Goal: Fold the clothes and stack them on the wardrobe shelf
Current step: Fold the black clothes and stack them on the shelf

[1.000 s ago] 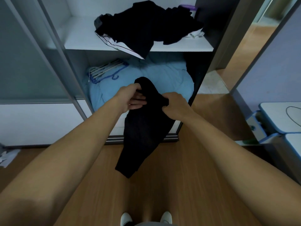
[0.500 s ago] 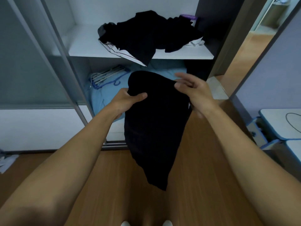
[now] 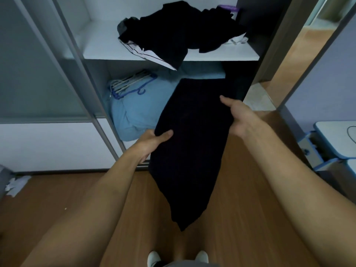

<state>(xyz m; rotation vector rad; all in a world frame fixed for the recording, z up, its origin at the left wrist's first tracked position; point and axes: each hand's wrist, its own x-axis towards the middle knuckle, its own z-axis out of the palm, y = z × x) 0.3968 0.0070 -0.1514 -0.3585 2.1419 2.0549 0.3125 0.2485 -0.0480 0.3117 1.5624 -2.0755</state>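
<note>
A long black garment (image 3: 190, 143) is stretched out in front of the open wardrobe, its far end level with the lower compartment and its near end hanging to a point above the floor. My left hand (image 3: 154, 141) grips its left edge, thumb on top. My right hand (image 3: 238, 116) holds the right edge, thumb laid over the cloth and fingers hidden beneath it. On the white wardrobe shelf (image 3: 100, 53) above lies an unfolded heap of dark clothes (image 3: 179, 33), one piece with white trim drooping over the shelf's front.
Light blue bedding (image 3: 134, 112) fills the lower compartment, with a bunch of hangers (image 3: 131, 83) on it. Sliding door frames stand at left. A pale blue desk (image 3: 335, 139) is at right, crumpled paper (image 3: 17, 185) on the wooden floor at left.
The garment went from bunched between both hands to spread out long. My hands moved apart to its two edges and the right hand closed onto the cloth.
</note>
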